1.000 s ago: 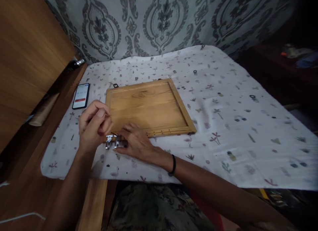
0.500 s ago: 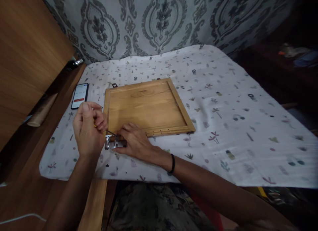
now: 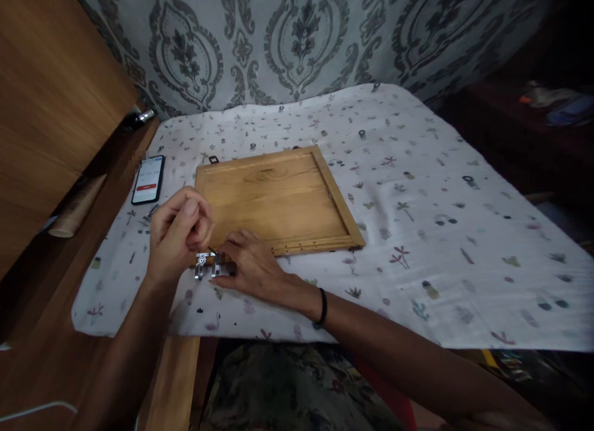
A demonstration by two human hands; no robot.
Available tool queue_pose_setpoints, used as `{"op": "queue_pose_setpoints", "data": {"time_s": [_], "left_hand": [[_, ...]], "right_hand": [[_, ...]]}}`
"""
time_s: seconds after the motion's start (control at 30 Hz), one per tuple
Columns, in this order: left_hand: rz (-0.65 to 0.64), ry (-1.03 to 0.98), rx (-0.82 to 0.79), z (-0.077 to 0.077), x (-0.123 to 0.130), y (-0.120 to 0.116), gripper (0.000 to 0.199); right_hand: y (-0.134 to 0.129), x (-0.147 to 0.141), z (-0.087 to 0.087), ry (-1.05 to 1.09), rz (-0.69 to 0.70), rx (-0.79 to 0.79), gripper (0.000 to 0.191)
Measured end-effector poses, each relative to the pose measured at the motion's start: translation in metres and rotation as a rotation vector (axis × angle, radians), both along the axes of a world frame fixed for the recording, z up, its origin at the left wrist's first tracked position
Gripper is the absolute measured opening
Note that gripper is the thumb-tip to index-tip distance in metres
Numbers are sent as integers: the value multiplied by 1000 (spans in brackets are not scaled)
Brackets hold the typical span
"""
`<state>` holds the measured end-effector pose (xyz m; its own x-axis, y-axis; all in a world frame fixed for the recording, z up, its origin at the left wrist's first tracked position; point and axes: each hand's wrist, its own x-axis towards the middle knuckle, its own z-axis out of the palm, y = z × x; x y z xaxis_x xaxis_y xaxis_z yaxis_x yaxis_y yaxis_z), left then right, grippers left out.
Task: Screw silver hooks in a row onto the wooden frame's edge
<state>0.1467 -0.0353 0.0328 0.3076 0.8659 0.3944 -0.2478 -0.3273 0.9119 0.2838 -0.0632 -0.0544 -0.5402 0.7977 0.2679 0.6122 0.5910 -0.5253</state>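
Note:
A framed wooden panel (image 3: 273, 196) lies flat, its near edge facing me. Two metal hinges show at its near left corner: a left hinge (image 3: 200, 267) and a right hinge (image 3: 216, 265). My right hand (image 3: 250, 264) grips the right hinge against the panel's edge, with the thumb below and the fingers on the wood. My left hand (image 3: 183, 230) is closed around a screwdriver (image 3: 212, 251). Its handle is hidden in the fist, and only a bit of the thin dark shaft shows, slanting toward the right hinge. Whether the tip touches a screw I cannot tell.
A phone (image 3: 148, 180) lies at the left of the patterned cloth (image 3: 417, 190), with small metal pieces (image 3: 151, 212) beside it. A black metal loop (image 3: 213, 159) is at the panel's far left corner. A wooden cabinet side (image 3: 55, 78) rises at the left.
My left hand has shifted right and turned over, so the screwdriver's yellow handle no longer shows. Small metal pieces near the phone have come into sight. My right hand stays in place.

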Motion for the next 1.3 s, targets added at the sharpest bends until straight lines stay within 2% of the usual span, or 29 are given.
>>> {"op": "queue_pose_setpoints", "data": {"time_s": [0.1,0.17,0.47,0.67,0.93,1.3], "left_hand": [[224,-71,23,3,5,-12,31],[289,-86,9,6,7,-19,31],[265,-97,76,1,7,-23,29],[273,-103,49,-3,7,-23,28],[331,-60,-7,0,10,-29,29],[324,-47,-27,-2,11,-34,30]], "right_hand": [[0,0,2,-15,-3,-9,58],[-1,1,3,-21,-1,-17,58],[-1,1,3,3,-15,-14,52],[-1,0,0,13,-11,-4,51],[0,1,2,20,0,-17,50],[-1,1,3,-13,-3,-14,53]]}}
